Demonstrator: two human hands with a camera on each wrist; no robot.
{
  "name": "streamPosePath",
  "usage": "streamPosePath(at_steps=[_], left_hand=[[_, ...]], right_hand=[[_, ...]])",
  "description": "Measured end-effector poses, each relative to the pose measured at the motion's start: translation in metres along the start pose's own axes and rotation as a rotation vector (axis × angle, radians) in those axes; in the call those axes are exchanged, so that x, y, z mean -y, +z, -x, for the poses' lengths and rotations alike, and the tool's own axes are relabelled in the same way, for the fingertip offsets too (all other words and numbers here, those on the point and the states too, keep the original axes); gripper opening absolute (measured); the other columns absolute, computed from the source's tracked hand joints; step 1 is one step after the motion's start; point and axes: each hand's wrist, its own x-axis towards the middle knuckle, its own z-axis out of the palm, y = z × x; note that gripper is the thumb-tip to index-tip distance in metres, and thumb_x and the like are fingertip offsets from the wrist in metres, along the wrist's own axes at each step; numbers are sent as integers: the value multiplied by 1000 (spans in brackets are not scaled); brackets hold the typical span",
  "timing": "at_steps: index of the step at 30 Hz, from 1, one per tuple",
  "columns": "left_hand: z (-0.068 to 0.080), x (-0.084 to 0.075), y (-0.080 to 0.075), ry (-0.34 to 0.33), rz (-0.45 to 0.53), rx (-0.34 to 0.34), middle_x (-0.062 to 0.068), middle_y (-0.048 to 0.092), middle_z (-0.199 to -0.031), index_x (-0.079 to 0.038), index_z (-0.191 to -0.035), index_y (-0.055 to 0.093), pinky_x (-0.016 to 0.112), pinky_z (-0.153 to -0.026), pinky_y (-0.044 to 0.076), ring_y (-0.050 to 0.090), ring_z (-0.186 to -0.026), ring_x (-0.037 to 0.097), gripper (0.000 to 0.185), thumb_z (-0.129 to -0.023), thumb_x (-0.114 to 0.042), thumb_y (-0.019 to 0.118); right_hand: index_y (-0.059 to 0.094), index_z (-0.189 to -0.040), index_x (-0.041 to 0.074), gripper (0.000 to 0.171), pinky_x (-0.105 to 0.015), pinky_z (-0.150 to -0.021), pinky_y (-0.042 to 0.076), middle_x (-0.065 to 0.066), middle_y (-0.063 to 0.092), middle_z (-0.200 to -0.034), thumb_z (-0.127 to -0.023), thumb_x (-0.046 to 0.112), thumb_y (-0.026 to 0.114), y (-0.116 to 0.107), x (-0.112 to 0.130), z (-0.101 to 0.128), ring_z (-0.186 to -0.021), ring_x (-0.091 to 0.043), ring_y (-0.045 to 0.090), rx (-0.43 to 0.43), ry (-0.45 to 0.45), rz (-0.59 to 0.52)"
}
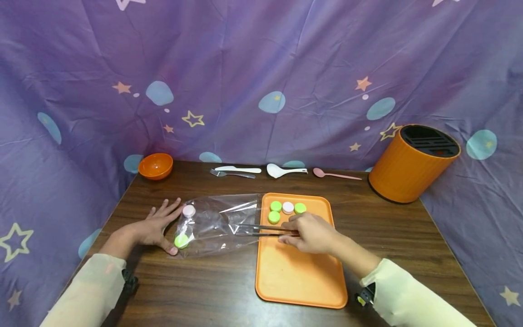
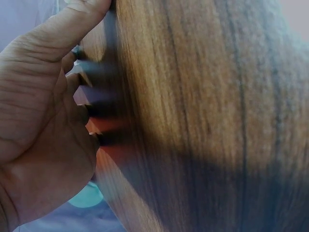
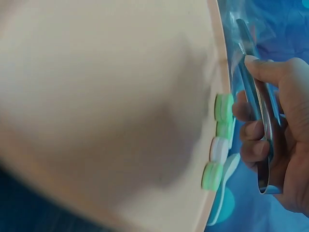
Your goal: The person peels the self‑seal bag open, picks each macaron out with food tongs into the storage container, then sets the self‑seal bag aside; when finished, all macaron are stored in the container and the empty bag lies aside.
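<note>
My right hand point(image 1: 312, 234) grips metal tongs point(image 1: 265, 227) above the orange tray point(image 1: 300, 277). Their tips point left, overlapping the mouth of a clear plastic bag point(image 1: 216, 227) in the head view; nothing shows pinched between them. On the tabletop, the bag lies flat with a pink macaron point(image 1: 189, 210) and a green macaron point(image 1: 181, 241) at its left end. There my left hand point(image 1: 157, 227) rests with fingers spread, its thumb beside the green macaron. Toward the tray's back sit green macarons point(image 1: 274, 217) and one pale pink macaron point(image 1: 288, 208).
Along the back lie a white knife point(image 1: 241, 169), a fork point(image 1: 234, 174), a white ladle point(image 1: 275, 171) and a pink spoon point(image 1: 319, 172). An orange bowl point(image 1: 155, 166) stands back left, an orange knife block point(image 1: 402, 170) back right. A purple patterned cloth point(image 1: 229, 81) hangs behind the table.
</note>
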Motion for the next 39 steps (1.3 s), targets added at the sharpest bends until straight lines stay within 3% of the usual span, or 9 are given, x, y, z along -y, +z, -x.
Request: streamPosePath(at_steps=[5,8,13,22,28,31,39], left_hand=[[1,-3,-2,-28,-8,6,26,-7,-185,-1,-176,17,80,-129,-13,-19,-167,58,140,-72,-42,102],[1,-7,-2,-38,-2,17,25,-8,-185,-2,-176,17,79,-130,-13,-19,-167,58,140,-72,-41,102],[0,-8,-2,-29,-19,16,26,-6,-185,-2,-176,17,80,-129,-12,-18,-167,59,140,-72,-41,102],[1,-6,-3,-20,-12,4,26,-5,-185,-2,-176,19,81,-129,-12,-18,-167,58,139,-72,-41,103],[0,14,5,63,44,-23,19,-8,-187,-12,-178,18,80,-126,-19,-23,-166,56,141,-72,-56,98],[0,20,7,93,56,-29,15,-10,-187,-17,-179,16,79,-124,-23,-27,-166,53,140,-73,-62,96],[1,-1,0,-8,9,-1,26,-6,-185,-2,-175,18,81,-128,-14,-20,-166,59,141,-71,-44,102]], right_hand=[[85,-123,11,38,-30,-64,54,6,78,-95,-105,43,76,2,8,-11,-75,-3,58,25,-8,10],[84,-126,10,39,-32,-73,59,4,82,-106,-105,42,75,-2,11,-16,-81,-4,63,29,-29,-21],[85,-120,10,32,-23,-64,51,9,77,-93,-104,37,79,-5,7,-14,-71,-1,55,-20,-80,-76],[83,-122,11,35,-19,-59,44,6,69,-88,-103,40,79,-4,1,0,-67,2,48,-169,-161,0],[83,-125,14,36,-21,-62,50,4,74,-94,-100,40,82,-5,-3,9,-73,-2,63,-190,-115,41],[82,-128,13,39,-20,-59,49,2,76,-96,-100,41,82,-6,-6,13,-72,0,62,-195,-78,66],[84,-123,16,37,-19,-51,35,9,57,-76,-99,43,83,-14,-13,26,-60,2,41,-205,41,144]])
